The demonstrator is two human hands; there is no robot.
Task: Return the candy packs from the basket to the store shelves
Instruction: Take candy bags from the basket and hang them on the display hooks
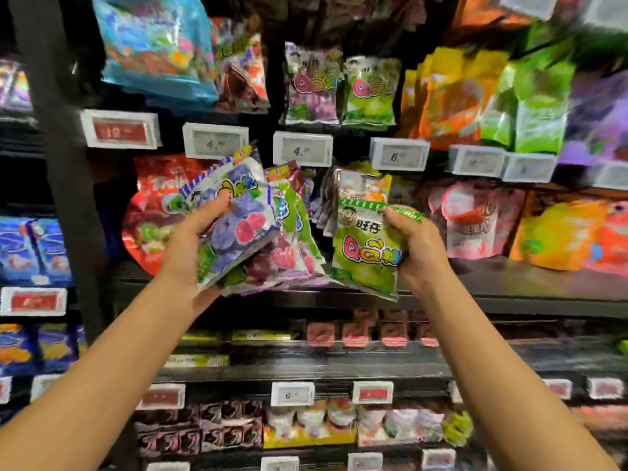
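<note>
Several candy packs (pixel 244 229) fanned in our left hand (pixel 190 253), thumb clamped over the top one; biggest risk is the loose stack sliding out before shelving. Our right hand (pixel 416 246) fingers (pixel 396 217) pinch one green pack (pixel 367 249) by its top edge, near the shelf (pixel 509 297); matching green packs (pixel 370 91) hang one row up, so misfiling is possible.

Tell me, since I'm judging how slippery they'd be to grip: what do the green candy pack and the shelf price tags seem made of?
The green candy pack, held in the right hand, looks like thin glossy plastic film: it crinkles and catches glare. The white-framed price tags appear to be rigid matte plastic with flat grey screens, probably electronic labels.
</note>
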